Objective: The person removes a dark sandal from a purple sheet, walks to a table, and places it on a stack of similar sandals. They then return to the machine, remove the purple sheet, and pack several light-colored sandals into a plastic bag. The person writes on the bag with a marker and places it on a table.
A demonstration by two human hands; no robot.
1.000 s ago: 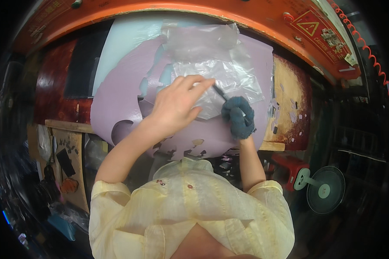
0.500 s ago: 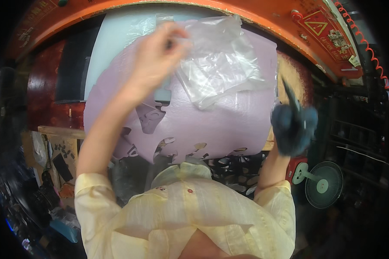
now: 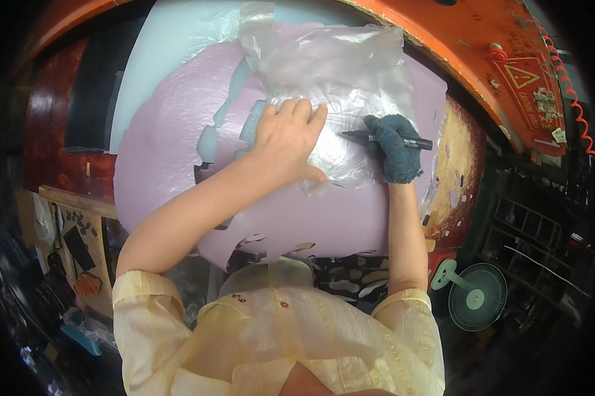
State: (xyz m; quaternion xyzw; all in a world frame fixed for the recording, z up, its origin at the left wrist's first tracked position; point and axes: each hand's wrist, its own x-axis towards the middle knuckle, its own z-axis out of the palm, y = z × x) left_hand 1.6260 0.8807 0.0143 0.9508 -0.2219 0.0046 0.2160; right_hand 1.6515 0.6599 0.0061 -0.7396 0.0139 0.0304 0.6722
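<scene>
A clear plastic bag [image 3: 324,59] lies spread over a lilac sheet [image 3: 297,228] with irregular cut-outs along its near edge and left of middle. My bare left hand [image 3: 289,140] rests on the bag's left part, fingers stretched out and apart. In a dark blue glove, my right hand [image 3: 399,150] grips a black marker [image 3: 410,140]. The marker's tip points left, over the bag's right part. Whether the tip touches the plastic I cannot tell.
Beyond the lilac sheet lies a pale blue sheet [image 3: 145,72]. An orange machine beam [image 3: 443,49] with a warning sign [image 3: 528,89] curves across the far side. At the lower right stands a fan [image 3: 477,297]. Small offcuts [image 3: 456,198] lie on the worn board at right.
My left hand has come down from above the bag onto it. My right hand has moved left with the marker, from beside the sheet to over the bag. The bag lies flatter.
</scene>
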